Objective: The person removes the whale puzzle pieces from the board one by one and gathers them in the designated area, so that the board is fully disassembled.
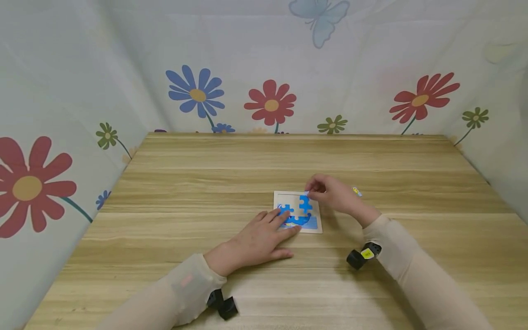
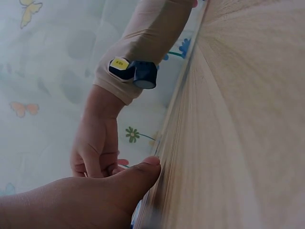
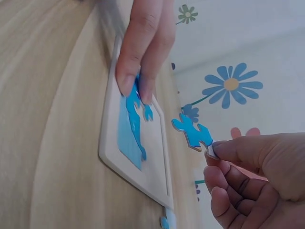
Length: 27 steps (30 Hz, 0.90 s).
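Note:
A small jigsaw board with a pale frame (image 1: 319,223) lies on the table, several blue pieces set in its lower part. My left hand (image 1: 264,236) rests across its left side, fingers stretched out and fingertips pressing on the fitted pieces (image 3: 135,125). Above the board's upper right, my right hand (image 1: 336,195) pinches a blue puzzle piece (image 3: 192,136) by one corner between thumb and finger. That piece hangs tilted over the bare part of the tray in the right wrist view. The left wrist view shows the left thumb (image 2: 138,174), with the board mostly hidden.
Another small piece (image 1: 356,191), yellow and blue, lies on the wooden table (image 1: 206,174) just beyond the right wrist. Both sleeves carry black wrist cameras (image 1: 222,305). A flowered curtain (image 1: 354,82) hangs behind the table's far edge and along its sides.

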Each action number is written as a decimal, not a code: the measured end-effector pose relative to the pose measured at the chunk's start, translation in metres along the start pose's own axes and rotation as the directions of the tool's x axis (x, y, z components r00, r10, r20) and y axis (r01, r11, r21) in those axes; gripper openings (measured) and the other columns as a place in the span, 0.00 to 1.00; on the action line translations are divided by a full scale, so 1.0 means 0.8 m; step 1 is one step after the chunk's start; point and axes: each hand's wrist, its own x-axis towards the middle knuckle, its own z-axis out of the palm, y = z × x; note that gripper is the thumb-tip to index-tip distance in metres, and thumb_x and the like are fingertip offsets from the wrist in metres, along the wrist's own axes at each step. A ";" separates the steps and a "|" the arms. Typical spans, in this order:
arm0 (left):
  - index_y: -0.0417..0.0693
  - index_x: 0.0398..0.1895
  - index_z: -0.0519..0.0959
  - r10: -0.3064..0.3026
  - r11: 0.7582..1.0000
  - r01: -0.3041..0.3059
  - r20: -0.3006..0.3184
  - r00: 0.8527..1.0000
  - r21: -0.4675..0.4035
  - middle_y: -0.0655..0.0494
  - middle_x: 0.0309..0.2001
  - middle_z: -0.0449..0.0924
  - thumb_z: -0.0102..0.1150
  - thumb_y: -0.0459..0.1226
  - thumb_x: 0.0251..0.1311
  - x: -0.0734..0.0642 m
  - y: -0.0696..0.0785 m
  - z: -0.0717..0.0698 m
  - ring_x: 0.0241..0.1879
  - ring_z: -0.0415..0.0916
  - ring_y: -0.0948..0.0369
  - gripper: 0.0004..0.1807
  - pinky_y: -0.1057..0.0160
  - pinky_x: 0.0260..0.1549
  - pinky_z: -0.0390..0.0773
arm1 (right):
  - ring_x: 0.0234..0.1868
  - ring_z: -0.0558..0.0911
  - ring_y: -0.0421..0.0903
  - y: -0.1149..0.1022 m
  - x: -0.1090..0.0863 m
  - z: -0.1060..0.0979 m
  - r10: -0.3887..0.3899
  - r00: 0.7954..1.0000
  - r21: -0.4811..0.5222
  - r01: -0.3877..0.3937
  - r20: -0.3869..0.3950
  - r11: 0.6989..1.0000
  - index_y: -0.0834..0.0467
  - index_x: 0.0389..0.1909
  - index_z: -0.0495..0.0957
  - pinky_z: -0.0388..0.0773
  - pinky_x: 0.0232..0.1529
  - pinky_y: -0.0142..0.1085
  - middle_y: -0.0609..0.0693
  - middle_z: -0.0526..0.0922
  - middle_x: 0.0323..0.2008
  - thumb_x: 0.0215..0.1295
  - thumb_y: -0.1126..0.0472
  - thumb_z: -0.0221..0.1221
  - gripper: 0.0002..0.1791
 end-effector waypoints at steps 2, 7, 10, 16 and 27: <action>0.64 0.70 0.65 -0.004 1.000 0.004 0.006 1.000 -0.005 0.46 0.71 0.63 0.42 0.64 0.65 0.000 0.000 0.000 0.70 0.61 0.45 0.34 0.46 0.63 0.67 | 0.33 0.74 0.44 0.002 -0.002 -0.005 -0.013 1.000 0.014 0.013 -0.001 1.000 0.62 0.38 0.78 0.72 0.35 0.31 0.53 0.79 0.32 0.65 0.66 0.59 0.04; 0.63 0.71 0.64 -0.011 1.000 0.011 0.019 1.000 -0.017 0.46 0.72 0.62 0.42 0.64 0.65 0.000 0.000 -0.001 0.70 0.60 0.45 0.34 0.46 0.64 0.66 | 0.31 0.74 0.42 0.008 -0.008 -0.017 -0.030 0.999 0.029 0.030 -0.011 0.999 0.64 0.38 0.78 0.72 0.32 0.28 0.54 0.80 0.31 0.64 0.68 0.59 0.04; 0.63 0.70 0.64 -0.010 1.000 0.010 0.014 1.000 -0.012 0.46 0.71 0.62 0.42 0.64 0.65 0.000 0.000 -0.001 0.70 0.60 0.45 0.33 0.46 0.64 0.67 | 0.31 0.73 0.42 0.012 -0.011 -0.023 -0.029 0.999 0.028 0.029 -0.019 0.999 0.64 0.37 0.78 0.71 0.31 0.28 0.54 0.79 0.31 0.64 0.68 0.59 0.03; 0.64 0.70 0.64 -0.007 1.000 0.007 0.010 1.000 -0.017 0.46 0.71 0.62 0.42 0.64 0.65 0.000 0.000 -0.002 0.70 0.60 0.45 0.33 0.46 0.64 0.66 | 0.32 0.73 0.43 0.020 -0.019 -0.033 -0.010 1.000 0.005 0.010 -0.023 1.000 0.65 0.38 0.77 0.72 0.31 0.27 0.55 0.79 0.31 0.63 0.69 0.59 0.04; 0.64 0.70 0.65 -0.003 1.000 0.003 0.003 1.000 -0.011 0.46 0.71 0.63 0.42 0.63 0.65 -0.001 0.001 -0.004 0.70 0.60 0.45 0.33 0.46 0.63 0.67 | 0.31 0.72 0.44 0.036 -0.030 -0.048 0.006 1.000 -0.029 -0.006 0.014 1.000 0.66 0.39 0.77 0.71 0.32 0.28 0.53 0.78 0.31 0.64 0.68 0.59 0.05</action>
